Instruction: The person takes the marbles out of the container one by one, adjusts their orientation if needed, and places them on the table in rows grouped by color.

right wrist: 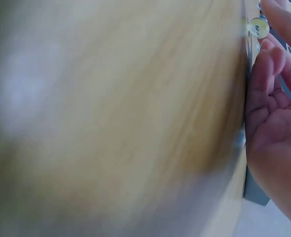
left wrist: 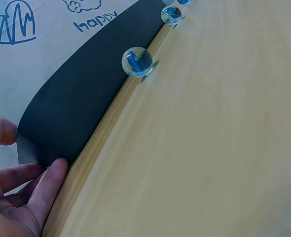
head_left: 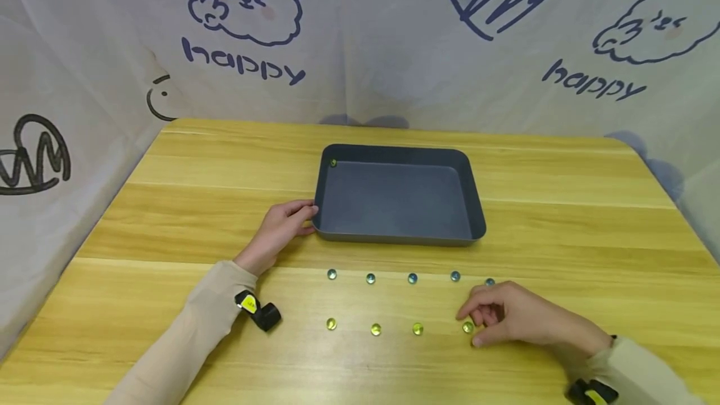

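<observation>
A dark grey rectangular baking pan (head_left: 394, 237) stands on the table, with one yellow-green marble (head_left: 334, 163) in its far left corner. My left hand (head_left: 278, 230) holds the pan by its left side near the front corner; in the left wrist view its fingers (left wrist: 49, 185) lie low against the pan's wall. Over the right end of the yellow marble row, my right hand (head_left: 514, 317) has thumb and forefinger spread either side of a yellow marble (head_left: 467, 327). That marble (right wrist: 259, 28) shows near the fingertips in the right wrist view, ungripped.
In front of the pan lies a row of several blue marbles (head_left: 413, 278), the rightmost (head_left: 490, 282) just behind my right hand. Nearer me are more yellow marbles (head_left: 376, 329) in a row. A white cloth with drawings (head_left: 382, 67) hangs behind the wooden table (head_left: 562, 205).
</observation>
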